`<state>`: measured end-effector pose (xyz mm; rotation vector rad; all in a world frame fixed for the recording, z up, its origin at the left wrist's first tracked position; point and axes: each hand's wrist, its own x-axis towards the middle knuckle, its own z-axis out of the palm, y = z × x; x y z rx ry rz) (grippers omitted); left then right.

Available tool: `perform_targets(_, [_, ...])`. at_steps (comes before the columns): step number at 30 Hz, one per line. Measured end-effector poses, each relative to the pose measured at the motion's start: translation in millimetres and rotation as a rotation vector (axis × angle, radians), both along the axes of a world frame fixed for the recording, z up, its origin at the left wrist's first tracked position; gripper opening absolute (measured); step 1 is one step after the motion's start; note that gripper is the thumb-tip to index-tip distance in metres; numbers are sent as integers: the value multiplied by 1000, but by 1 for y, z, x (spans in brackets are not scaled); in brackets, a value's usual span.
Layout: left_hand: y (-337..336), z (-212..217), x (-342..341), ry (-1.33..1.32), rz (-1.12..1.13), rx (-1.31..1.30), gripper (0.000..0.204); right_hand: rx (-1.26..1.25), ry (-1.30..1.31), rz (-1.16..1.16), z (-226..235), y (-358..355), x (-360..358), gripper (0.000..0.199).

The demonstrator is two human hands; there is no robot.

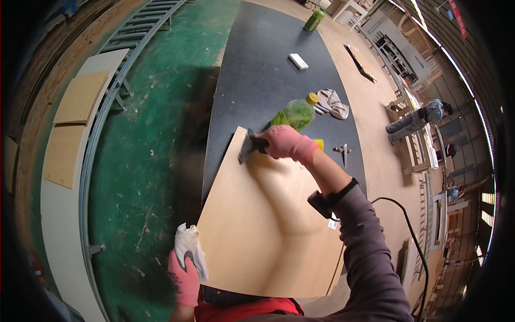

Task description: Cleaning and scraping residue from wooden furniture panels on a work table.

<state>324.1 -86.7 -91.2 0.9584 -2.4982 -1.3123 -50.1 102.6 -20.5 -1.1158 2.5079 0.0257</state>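
The board (257, 236) is smooth, pale wood with a matt, finely grained face. The pink gloves (287, 144) look like matt fabric, the white rag (189, 248) like wrinkled cloth. The yellow-capped bottle (298, 114) is clear, shiny plastic; the green floor (145, 161) looks scuffed.

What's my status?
Left pink-gloved hand holding white cloth. Right pink-gloved hand holding dark tool near far corner of pale wooden board. Yellow-capped green bottle close beyond.

Long, flat, dark-grey tabletop (252, 64). On it: small white rectangular block (298, 61); crumpled pale-grey cloth (334, 104); yellow-capped translucent green bottle (298, 113). Left of tabletop, apart: grey metal roller conveyor (140, 26). Well right of tabletop: stooping, grey-clad person (421, 116).
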Motion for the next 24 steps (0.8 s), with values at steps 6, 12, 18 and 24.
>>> perform_targets(6, [3,-13,2,67,-6,-19,34,-48,-21,-130,5,-23,3,40])
perform_targets(12, [11,-20,-4,181,33,-69,35,-110,-151,-251,24,78,86,37])
perform_targets(18, [7,-30,8,293,59,-431,35,-149,-75,-41,32,248,203,40])
perform_targets(24, [103,-18,27,280,-103,-458,36,9,-201,-16,27,380,333,36])
